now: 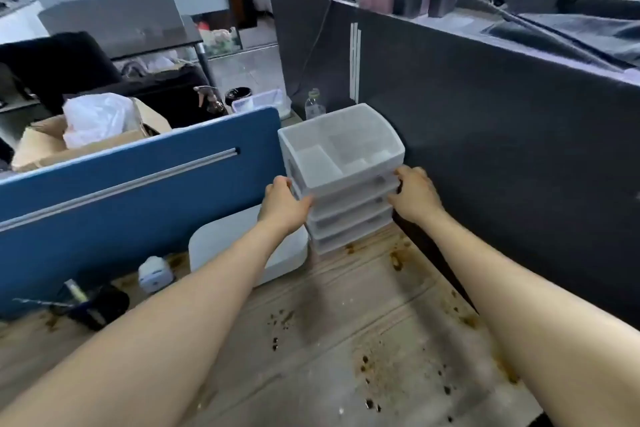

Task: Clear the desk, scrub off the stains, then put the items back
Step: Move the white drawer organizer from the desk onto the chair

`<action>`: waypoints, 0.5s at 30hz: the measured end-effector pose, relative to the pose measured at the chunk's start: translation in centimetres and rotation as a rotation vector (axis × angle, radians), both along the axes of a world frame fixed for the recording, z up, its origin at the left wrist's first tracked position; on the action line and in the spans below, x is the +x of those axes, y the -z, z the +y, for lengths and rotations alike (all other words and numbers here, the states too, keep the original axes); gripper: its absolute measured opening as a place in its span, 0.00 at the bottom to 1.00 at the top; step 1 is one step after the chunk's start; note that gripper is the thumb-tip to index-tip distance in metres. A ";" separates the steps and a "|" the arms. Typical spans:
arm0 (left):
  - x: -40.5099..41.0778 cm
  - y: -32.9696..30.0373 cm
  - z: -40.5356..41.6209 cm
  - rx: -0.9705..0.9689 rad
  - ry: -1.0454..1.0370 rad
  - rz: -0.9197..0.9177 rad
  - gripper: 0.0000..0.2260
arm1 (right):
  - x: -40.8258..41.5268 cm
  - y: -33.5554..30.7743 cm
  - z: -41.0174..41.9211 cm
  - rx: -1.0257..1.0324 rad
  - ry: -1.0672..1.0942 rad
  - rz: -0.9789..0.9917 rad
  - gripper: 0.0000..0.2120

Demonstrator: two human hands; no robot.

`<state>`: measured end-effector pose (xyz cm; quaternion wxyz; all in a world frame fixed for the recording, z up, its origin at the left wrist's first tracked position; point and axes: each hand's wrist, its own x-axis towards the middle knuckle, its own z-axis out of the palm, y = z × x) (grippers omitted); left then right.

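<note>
Left hand: the person's left hand [284,202] grips the left side of a translucent white drawer organiser [341,170], thumb toward the front edge, fingers curled round the side.
Right hand: the right hand [417,196] holds the opposite side, fingers wrapped onto the front corner near the top.
Drawer organiser: it sits between the two hands, upright, with an open divided tray on top and drawers stacked beneath; whether it rests on the desk or is lifted cannot be told.
Desk: the wooden desk [332,340] under both forearms carries brown stains [367,362], thickest below the right arm.
White flat box: just below the left wrist lies a flat white box [221,246].
Small items: farther left of the left arm, a small white bottle [155,273] and a dark pen holder [98,305].
Partitions: a blue partition [121,191] stands left of the hands, a dark grey partition [502,135] right.
</note>
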<state>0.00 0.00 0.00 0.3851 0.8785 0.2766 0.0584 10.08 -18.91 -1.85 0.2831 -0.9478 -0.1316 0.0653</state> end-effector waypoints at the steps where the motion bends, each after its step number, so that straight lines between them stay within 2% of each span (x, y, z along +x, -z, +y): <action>1: 1.1 0.0 -0.4 -0.011 -0.030 0.011 0.25 | 1.0 0.2 -0.2 0.004 0.015 -0.002 0.20; 10: 7.3 1.6 -0.2 -0.207 -0.254 -0.015 0.27 | 5.8 1.7 0.9 0.143 0.060 0.037 0.22; 12: 7.9 2.2 0.0 -0.262 -0.258 -0.042 0.23 | 6.3 1.9 1.5 0.175 0.075 0.046 0.22; 15: 8.3 2.8 0.0 -0.224 -0.248 -0.073 0.15 | 6.5 2.2 2.1 0.229 0.132 0.010 0.19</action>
